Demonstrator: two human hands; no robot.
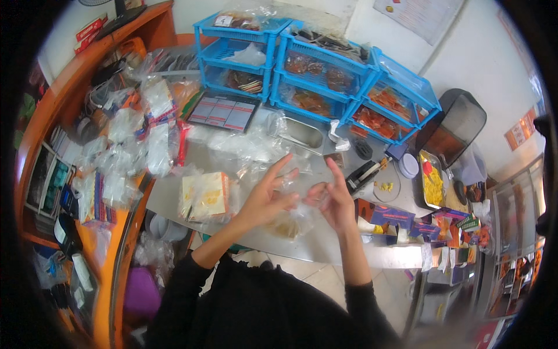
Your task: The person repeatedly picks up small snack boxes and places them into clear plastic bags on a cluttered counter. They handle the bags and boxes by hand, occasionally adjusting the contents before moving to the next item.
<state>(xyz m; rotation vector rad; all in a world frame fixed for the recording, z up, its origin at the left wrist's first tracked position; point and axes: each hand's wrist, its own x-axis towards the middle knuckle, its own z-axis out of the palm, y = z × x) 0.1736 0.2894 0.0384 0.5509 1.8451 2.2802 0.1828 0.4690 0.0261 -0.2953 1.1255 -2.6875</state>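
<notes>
My left hand point(272, 192) and my right hand point(335, 196) face each other above the steel counter. Both index fingers point away from me, while the other fingers are partly curled and blurred. Just below them is a clear plastic bag point(285, 227) with something yellowish in its bottom. Its thin film reaches up between my hands; whether either one grips it cannot be made out. To the left of my left hand, a stack of paper sheets point(205, 195) with yellow stains sits in clear plastic.
Blue plastic racks point(322, 85) with bagged food stand at the back. Ahead are a steel pan point(303, 133) and loose plastic bags point(244, 141). On the right lie a black tape dispenser point(362, 174), a tray of yellow food point(431, 183) and printed cartons point(392, 218). Packaged bags crowd the left.
</notes>
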